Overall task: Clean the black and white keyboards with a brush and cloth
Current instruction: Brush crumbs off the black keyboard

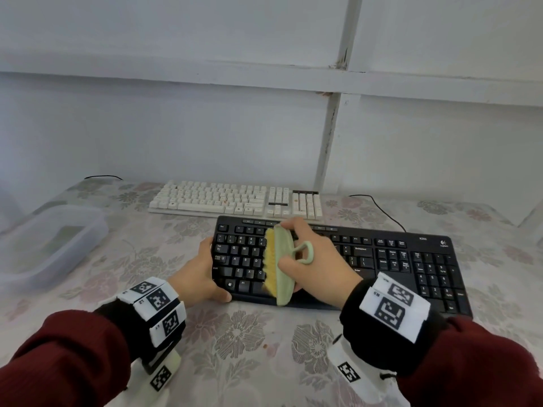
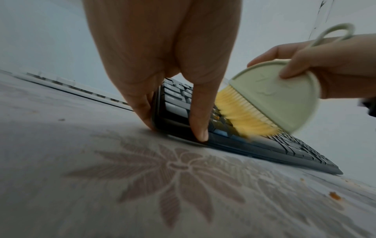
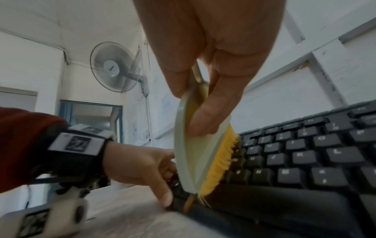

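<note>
Clear plastic tub (image 1: 44,245) at far left, well apart from the work. Left hand (image 1: 197,277) gripping left end of black keyboard (image 1: 382,259), thumb on front edge, fingers around the side. Brush (image 1: 282,265) pinched in right hand (image 1: 311,259), yellow bristles on left-centre keys. White keyboard (image 1: 235,199) just behind, parallel. Bare floral tablecloth (image 1: 249,348) along near edge.

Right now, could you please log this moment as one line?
right hand grips brush | bristles on black keyboard | left hand steadies its end | white keyboard untouched
</note>
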`<state>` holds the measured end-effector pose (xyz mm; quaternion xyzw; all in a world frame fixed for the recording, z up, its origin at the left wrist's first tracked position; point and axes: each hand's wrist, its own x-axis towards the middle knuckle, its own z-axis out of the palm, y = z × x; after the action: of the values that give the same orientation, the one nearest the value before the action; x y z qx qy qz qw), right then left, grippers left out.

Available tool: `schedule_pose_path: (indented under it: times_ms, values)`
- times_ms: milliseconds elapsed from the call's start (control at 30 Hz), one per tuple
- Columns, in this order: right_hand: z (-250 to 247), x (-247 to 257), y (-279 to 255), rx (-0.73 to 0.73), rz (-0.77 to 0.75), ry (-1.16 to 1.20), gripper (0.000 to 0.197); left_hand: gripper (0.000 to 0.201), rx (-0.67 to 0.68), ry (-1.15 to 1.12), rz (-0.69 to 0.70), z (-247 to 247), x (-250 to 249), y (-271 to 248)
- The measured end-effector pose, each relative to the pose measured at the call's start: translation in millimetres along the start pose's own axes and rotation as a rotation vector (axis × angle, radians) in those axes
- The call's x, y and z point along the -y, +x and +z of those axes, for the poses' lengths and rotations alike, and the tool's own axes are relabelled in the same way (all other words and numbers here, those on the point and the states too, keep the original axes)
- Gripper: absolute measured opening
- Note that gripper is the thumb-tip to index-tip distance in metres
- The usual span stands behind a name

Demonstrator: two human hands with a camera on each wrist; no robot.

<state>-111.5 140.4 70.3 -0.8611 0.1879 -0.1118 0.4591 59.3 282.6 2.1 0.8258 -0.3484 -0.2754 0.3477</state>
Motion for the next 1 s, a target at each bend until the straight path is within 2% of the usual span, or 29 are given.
schedule_pose_path:
  times_ms: [133,300,433,600,833,1000]
  values:
    - [3,3,-12,0.079,0.029,0.051,0.042,0.112,-0.006,-0.001,-0.001,0,0,0]
    - [-15,16,7,-0.072,-0.028,0.195,0.042,0.112,0.002,-0.001,0.0,0,-1,-1]
    - [-16,18,21,-0.117,-0.035,0.16,0.041,0.11,-0.002,-0.005,-0.004,0,-2,-1]
    - [4,7,8,-0.014,0.007,-0.01,0.042,0.111,0.001,-0.002,-0.001,-1,-1,-1]
    - [12,7,-22,0.154,0.083,0.007,0.039,0.114,-0.001,0.0,0.005,0,-2,0]
    - [-8,19,0,-0.028,0.011,0.125,0.044,0.114,0.002,0.004,0.001,0,-2,-1]
